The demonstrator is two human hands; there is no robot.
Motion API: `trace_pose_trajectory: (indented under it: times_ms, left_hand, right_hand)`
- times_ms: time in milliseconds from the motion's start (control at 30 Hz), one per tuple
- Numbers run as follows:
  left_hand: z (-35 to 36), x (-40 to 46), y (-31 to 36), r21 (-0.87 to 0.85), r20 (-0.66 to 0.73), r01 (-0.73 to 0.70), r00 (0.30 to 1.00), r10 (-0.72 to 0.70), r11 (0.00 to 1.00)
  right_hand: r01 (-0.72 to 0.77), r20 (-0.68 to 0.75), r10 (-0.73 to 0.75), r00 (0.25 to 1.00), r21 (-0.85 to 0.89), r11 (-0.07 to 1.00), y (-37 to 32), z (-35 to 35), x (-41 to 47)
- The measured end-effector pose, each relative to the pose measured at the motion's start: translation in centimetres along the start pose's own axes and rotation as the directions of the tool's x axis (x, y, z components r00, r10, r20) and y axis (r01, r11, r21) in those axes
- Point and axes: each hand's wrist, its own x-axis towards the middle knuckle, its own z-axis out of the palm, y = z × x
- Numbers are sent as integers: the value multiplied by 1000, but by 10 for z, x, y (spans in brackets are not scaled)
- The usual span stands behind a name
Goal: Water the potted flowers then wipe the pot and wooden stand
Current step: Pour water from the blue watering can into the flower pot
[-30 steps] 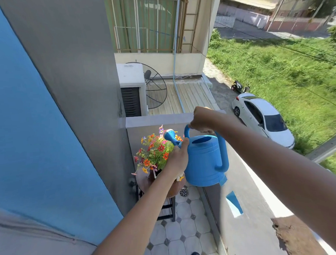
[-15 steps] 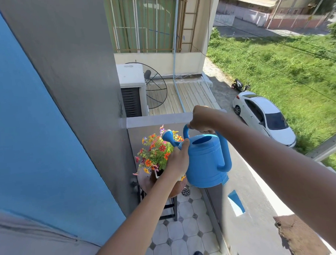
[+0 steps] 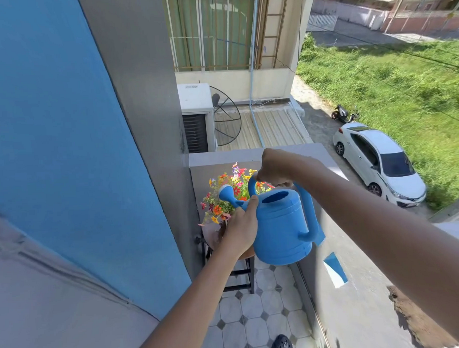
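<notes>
Blue watering can [image 3: 280, 224] is hanging over the wooden stand [image 3: 211, 233], blocking its right half; spout rose is sitting against the flowers [image 3: 225, 197]. Pot is hiding behind the left hand [image 3: 242, 227], which is cupping the can's front wall, thumb up, fingers out of sight. Right hand [image 3: 275, 168] is gripping the top handle, fingers curled round it. No readable markings.
</notes>
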Motion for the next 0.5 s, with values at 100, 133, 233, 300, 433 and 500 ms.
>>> trace_pose_trajectory:
  times_ms: [100, 133, 233, 300, 433, 500]
  left_hand:
    - [3, -8, -8, 59, 5, 15, 1000, -15, 998]
    - [4, -9, -11, 63, 2, 39, 999, -39, 997]
    - [10, -13, -14, 27, 0, 62, 998, -62, 998]
    - [16, -16, -13, 31, 17, 55, 998, -56, 998]
    - [32, -21, -7, 0, 77, 51, 996, -51, 999]
    - [41, -20, -6, -14, 104, 55, 993, -53, 998]
  right_hand:
    - [-8, 2, 8, 1000, 0, 1000, 2, 8, -9]
    - [-9, 4, 9, 1000, 6, 1000, 4, 10, -12]
    - [-21, 7, 21, 1000, 16, 1000, 12, 13, -22]
    - [-40, 8, 40, 999, 24, 999, 20, 13, -27]
    - [-72, 7, 72, 997, 39, 997, 41, 15, -32]
    - [-92, -2, 92, 996, 60, 994, 50, 16, -33]
